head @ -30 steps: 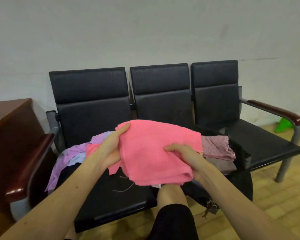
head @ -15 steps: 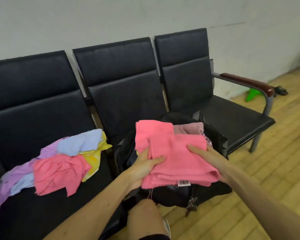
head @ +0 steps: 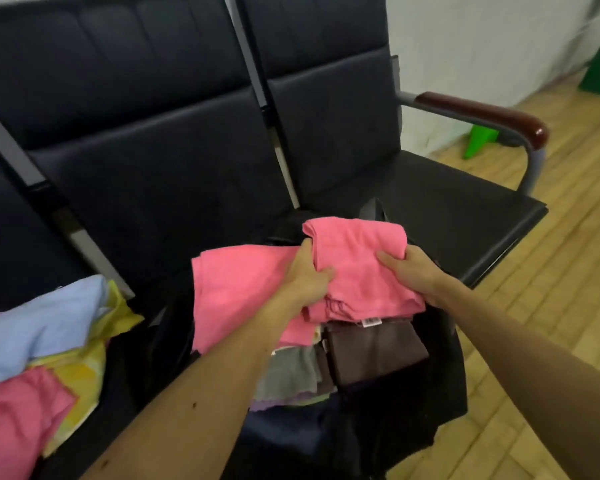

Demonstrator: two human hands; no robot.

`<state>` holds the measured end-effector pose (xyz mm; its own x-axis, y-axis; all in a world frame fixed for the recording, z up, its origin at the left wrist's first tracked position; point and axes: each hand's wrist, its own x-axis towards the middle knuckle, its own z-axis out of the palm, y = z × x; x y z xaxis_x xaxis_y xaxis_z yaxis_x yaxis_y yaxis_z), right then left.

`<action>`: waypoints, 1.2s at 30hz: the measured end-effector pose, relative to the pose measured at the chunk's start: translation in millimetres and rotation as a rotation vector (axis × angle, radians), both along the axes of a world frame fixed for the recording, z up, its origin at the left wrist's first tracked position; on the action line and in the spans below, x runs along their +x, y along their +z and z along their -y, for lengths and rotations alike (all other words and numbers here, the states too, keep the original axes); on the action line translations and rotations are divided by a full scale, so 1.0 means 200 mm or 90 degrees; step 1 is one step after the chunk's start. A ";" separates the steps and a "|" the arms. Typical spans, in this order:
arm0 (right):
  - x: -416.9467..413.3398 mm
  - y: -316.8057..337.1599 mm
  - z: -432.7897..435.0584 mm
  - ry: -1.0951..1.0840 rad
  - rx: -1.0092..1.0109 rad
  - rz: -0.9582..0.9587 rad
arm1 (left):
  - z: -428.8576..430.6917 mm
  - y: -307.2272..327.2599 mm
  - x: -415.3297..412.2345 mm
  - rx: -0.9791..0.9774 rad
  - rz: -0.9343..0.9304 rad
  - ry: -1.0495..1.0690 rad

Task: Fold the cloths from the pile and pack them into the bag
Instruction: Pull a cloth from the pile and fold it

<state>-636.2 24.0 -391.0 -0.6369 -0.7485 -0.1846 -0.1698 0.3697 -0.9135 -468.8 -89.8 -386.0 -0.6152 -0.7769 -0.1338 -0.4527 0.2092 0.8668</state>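
A folded pink cloth (head: 361, 258) hangs over the open black bag (head: 444, 382), held from both sides. My left hand (head: 305, 275) grips its left edge with curled fingers. My right hand (head: 409, 271) grips its right edge, thumb on top. A second pink cloth (head: 236, 289) lies at the bag's left side under my left forearm. Inside the bag I see folded brown (head: 374, 348), grey (head: 288, 375) and lilac cloths. The loose pile (head: 42, 341) of light blue, yellow and pink cloths lies on the left seat.
The bag stands on a row of black seats (head: 160, 174) with a dark red armrest (head: 482, 112) at the right end. Wooden floor (head: 551, 306) lies to the right, with a green object (head: 478, 140) by the white wall.
The view has moved closer and to the right. Both hands have carried the folded pink cloth further over the bag's opening, and the pile has slid to the left edge of view.
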 end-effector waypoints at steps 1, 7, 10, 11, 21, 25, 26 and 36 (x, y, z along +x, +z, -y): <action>-0.03 -0.02 0.02 0.014 0.016 -0.020 | 0.02 -0.05 -0.03 -0.003 0.019 -0.010; -0.13 -0.14 0.11 0.017 0.038 -0.133 | 0.10 -0.28 -0.06 0.033 0.064 0.040; -0.12 -0.18 0.11 -0.007 0.057 -0.157 | 0.10 -0.27 -0.06 0.039 0.081 0.046; -0.11 -0.17 0.11 -0.012 0.064 -0.160 | 0.10 -0.25 -0.06 0.044 0.082 0.043; 0.28 0.12 -0.01 -0.023 0.178 -0.287 | 0.01 0.26 0.37 0.082 -0.100 0.135; 0.84 0.22 -0.09 0.038 -0.035 -0.267 | -0.04 0.41 0.85 -0.046 -0.112 0.191; 0.99 0.22 -0.11 0.070 -0.062 -0.237 | -0.07 0.41 0.98 -0.058 -0.113 0.211; 2.37 -0.05 0.21 0.382 0.063 -0.040 | -0.19 -0.10 2.36 0.006 0.090 0.506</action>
<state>-161.9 -17.9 -400.9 -0.1218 -0.9615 -0.2464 -0.4275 0.2749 -0.8612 4.1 -52.2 -405.7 0.1436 -0.9735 -0.1780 -0.5681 -0.2283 0.7907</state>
